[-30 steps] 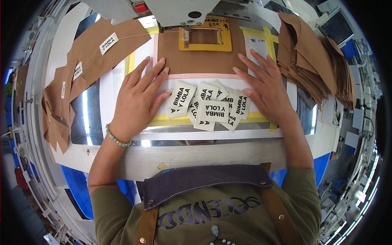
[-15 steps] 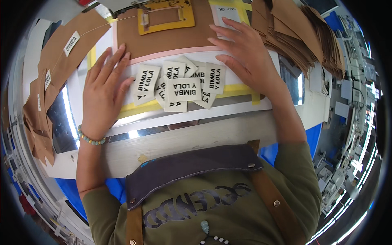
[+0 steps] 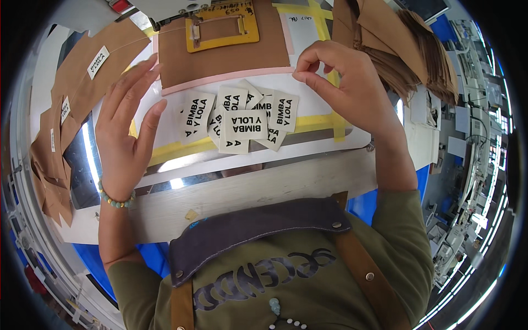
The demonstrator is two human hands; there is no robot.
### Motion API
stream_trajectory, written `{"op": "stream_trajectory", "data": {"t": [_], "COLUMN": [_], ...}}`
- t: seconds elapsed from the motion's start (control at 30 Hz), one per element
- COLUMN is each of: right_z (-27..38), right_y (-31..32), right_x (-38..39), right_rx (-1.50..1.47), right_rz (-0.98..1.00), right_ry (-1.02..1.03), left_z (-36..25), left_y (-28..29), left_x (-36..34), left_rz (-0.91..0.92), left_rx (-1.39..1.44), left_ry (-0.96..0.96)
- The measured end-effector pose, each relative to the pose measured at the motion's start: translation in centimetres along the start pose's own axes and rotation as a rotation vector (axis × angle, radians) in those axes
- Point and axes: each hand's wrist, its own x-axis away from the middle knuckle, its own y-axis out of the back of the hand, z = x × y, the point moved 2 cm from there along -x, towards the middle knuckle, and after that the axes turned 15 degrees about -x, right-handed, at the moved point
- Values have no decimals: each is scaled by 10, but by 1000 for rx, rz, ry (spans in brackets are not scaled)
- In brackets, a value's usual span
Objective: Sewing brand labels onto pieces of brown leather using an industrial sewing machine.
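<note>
Your left hand [image 3: 125,129] is hovering flat, fingers spread and holding nothing, left of the cream labels [image 3: 242,118] scattered at centre frame. Your right hand [image 3: 352,88] is pinching thumb and forefinger together above them, beside the brown fabric panel [image 3: 225,63].

Hidden and cut-off parts at the sewing table

The overlapping cream labels [image 3: 242,118] cover one another, so the lower ones show only in part; the right hand [image 3: 346,82] hides whatever its curled fingertips pinch; the stack of brown pieces [image 3: 407,49] runs out past the upper edge, its count too fine to tell; the machine head [image 3: 165,8] is cut off at the top, and the left hand [image 3: 124,126] covers part of the table [image 3: 264,187]
</note>
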Motion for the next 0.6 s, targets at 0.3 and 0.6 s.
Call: {"op": "stream_trajectory", "data": {"t": [0.3, 0.6], "right_z": [-19, -12], "right_y": [-19, 12], "right_x": [-10, -52], "right_rx": [22, -145], "right_rz": [365, 72], "right_ry": [65, 44], "left_z": [-20, -9], "left_y": [12, -16], "left_x": [-28, -68], "left_rz": [51, 4], "left_rx": [166, 48], "left_ry": [-95, -219]}}
